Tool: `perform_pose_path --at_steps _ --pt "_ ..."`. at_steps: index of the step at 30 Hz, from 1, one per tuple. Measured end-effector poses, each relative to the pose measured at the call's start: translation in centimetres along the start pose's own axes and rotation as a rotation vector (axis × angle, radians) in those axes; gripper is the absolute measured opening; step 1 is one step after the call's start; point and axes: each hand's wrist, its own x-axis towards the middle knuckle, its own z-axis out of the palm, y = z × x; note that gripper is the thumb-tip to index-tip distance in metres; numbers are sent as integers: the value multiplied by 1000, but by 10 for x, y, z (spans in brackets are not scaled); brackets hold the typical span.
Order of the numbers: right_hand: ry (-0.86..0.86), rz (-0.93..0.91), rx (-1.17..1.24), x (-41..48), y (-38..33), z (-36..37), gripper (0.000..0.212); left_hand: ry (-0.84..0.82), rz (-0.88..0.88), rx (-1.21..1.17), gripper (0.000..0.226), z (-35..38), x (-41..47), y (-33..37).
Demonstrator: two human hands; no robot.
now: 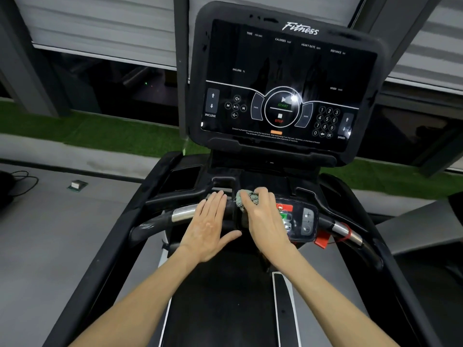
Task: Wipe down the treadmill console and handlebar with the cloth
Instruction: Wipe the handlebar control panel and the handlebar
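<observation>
The right hand [263,216] bunches the cloth [246,197] in curled fingers on the handlebar [183,212], and the left hand [208,226] lies flat beside it. Swiping right could trigger the keypad [300,221] buttons.

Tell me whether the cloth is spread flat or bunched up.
Bunched up: the cloth is a crumpled wad gripped under the right hand.

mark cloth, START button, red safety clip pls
cloth [248,198], head view, on the bunched green-grey part left uncovered.
START button [282,105], head view, on its green lettering.
red safety clip [321,242], head view, on the middle of its red body.
</observation>
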Motion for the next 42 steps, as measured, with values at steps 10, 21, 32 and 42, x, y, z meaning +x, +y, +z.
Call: perform_pose_path --at_steps 10,21,32,42 --pt "-69 -81 -49 -21 6 4 70 -75 30 12 117 -2 0 -4" --pt "-114 -148 -66 -50 3 5 69 -104 5 23 123 -4 0 0" --pt "-150 -229 -62 -60 10 4 74 -104 -15 37 124 -9 0 4" --pt "-33 -153 -49 -35 17 3 72 -124 -18 26 123 -13 -1 5"
